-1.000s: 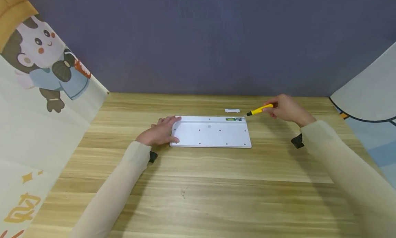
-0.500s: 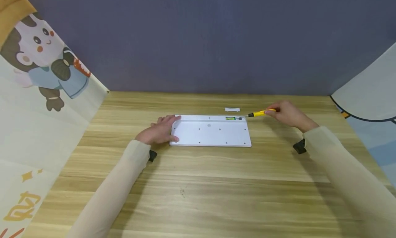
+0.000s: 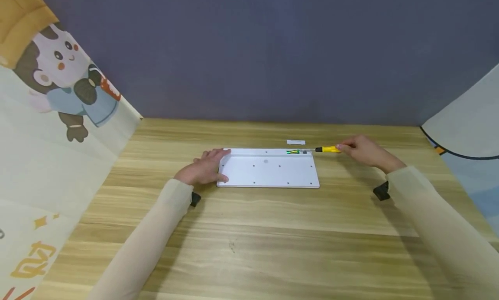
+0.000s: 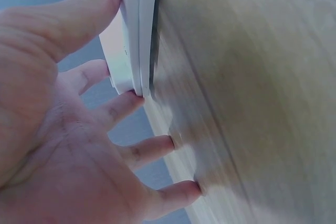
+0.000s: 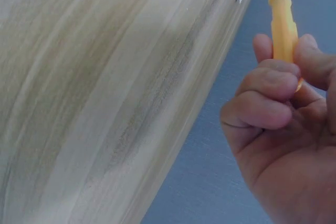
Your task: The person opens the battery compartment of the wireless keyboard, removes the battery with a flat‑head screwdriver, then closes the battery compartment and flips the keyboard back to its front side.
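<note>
A white keyboard [image 3: 269,175] lies underside up on the table. A green battery [image 3: 293,152] shows in the slot near its far right corner. My left hand [image 3: 205,167] is spread at the keyboard's left end, thumb and index finger pressing on its top, with the outer fingertips on the table in the left wrist view. My right hand [image 3: 362,150] holds a yellow-handled screwdriver [image 3: 329,148] near the end of its handle. The screwdriver lies almost level, its metal shaft reaching over the keyboard's right edge into the slot beside the battery.
A small white battery cover [image 3: 296,142] lies just beyond the keyboard's far edge. Behind it the wooden table [image 3: 249,239] ends at a dark blue-grey wall [image 3: 249,57]. Printed panels [image 3: 58,161] stand on both sides.
My right hand has moved toward me and slightly right, bringing the screwdriver from slanted to nearly level. More of the green battery shows in the slot. My left hand keeps its place on the keyboard.
</note>
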The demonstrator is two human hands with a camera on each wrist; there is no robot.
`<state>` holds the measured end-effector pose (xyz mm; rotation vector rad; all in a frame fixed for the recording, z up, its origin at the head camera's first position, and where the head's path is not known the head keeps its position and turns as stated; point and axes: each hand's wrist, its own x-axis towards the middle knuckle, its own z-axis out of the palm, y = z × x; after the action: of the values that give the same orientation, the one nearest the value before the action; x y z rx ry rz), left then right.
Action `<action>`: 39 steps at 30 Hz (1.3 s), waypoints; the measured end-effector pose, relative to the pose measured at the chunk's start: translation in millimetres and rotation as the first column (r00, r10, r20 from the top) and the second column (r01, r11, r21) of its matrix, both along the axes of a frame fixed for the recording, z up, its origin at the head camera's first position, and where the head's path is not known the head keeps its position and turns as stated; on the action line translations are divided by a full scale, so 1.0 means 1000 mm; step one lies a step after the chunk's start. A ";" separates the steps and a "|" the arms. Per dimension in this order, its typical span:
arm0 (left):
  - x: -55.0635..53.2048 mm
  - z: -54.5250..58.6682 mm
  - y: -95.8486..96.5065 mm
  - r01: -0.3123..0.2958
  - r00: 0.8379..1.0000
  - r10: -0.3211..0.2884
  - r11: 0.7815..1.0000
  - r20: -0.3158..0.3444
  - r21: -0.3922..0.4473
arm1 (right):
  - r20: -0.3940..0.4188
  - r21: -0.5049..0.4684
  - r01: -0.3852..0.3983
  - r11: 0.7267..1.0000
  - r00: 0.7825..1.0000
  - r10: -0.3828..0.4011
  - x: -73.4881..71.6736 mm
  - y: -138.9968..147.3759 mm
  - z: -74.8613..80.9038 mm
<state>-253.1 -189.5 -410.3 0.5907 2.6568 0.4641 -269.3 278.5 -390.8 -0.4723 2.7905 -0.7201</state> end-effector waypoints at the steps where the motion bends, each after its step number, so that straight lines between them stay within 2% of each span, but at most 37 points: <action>1: 0.000 0.000 0.000 -0.002 1.000 0.002 1.000 0.001 -0.003 | 0.001 0.005 -0.002 1.000 1.000 0.002 0.000 0.000 0.000; 8: 0.002 0.000 0.001 -0.024 0.999 0.025 1.000 0.029 -0.016 | 0.000 0.013 -0.022 1.000 1.000 0.022 0.001 0.001 0.002; 17: 0.001 -0.002 0.003 -0.024 0.999 0.024 1.000 0.031 0.005 | -0.005 -0.017 -0.034 0.999 0.999 0.034 0.003 0.006 -0.001; 26: 0.000 0.000 0.005 -0.039 0.998 0.038 0.999 0.039 0.012 | 0.097 -0.026 -0.010 1.000 0.995 0.013 0.001 0.009 -0.007; 31: 0.001 0.003 0.004 -0.044 0.999 0.044 0.999 0.032 0.010 | 0.105 -0.042 -0.034 0.999 0.994 0.038 0.001 0.010 -0.010; 39: 0.001 0.005 0.005 -0.033 0.999 0.033 0.999 0.029 -0.015 | 0.115 -0.073 -0.030 0.997 0.993 0.038 0.004 0.010 -0.010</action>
<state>-252.2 -184.4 -404.9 0.5328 2.6434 0.4591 -265.2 288.3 -400.5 -0.4732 2.6495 -0.8150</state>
